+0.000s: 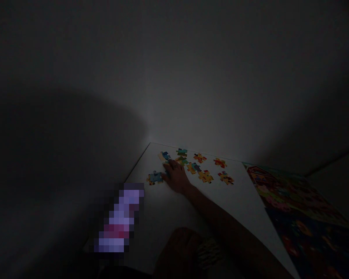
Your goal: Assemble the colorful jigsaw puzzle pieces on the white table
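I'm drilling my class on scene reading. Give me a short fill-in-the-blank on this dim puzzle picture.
1. The right hand rests among loose ____ pieces.
2. The pieces lie on a ____ board.
3. A colourful printed sheet lies to the ____ of the board.
4. The room is very ____.

Missing words: puzzle; white; right; dark

In dim light, the right hand (176, 175) rests flat among loose puzzle pieces (205, 176) on a white board (238, 197), apparently touching one
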Demonstrator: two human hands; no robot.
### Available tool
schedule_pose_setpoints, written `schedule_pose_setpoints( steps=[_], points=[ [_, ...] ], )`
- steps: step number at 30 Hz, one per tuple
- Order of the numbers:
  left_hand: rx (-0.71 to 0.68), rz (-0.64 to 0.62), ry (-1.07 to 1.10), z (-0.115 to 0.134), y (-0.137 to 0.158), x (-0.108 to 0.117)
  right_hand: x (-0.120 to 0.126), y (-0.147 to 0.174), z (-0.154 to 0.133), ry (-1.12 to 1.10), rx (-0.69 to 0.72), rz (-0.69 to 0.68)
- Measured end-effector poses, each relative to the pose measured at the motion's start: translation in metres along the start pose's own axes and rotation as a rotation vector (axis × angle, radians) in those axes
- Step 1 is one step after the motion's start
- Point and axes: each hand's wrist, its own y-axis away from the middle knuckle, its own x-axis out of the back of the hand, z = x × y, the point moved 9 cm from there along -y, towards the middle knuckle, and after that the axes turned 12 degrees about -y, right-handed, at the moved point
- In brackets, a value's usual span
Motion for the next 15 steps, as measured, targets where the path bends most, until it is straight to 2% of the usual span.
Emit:
schedule_pose_setpoints(
  steps=[5,7,11,13,15],
  points=[
    [0.003,-0.012,0.016,-0.001,0.002,-0.002,0.014,0.005,-0.005,-0.032,0.035,0.115],
    [0.012,0.001,0.013,-0.001,0.002,-0.002,0.011,0.018,-0.015,-0.057,0.136,0.057],
    [0.019,0.001,0.001,-0.002,0.002,-0.005,-0.012,0.037,-0.046,-0.091,0.333,-0.16],
    [0.024,-0.003,-0.009,-0.004,0.001,-0.008,-0.021,0.033,-0.054,-0.068,0.311,-0.181],
    [0.042,-0.01,-0.01,-0.007,0.002,-0.009,-0.025,0.022,-0.052,-0.032,0.227,-0.159]
  ],
)
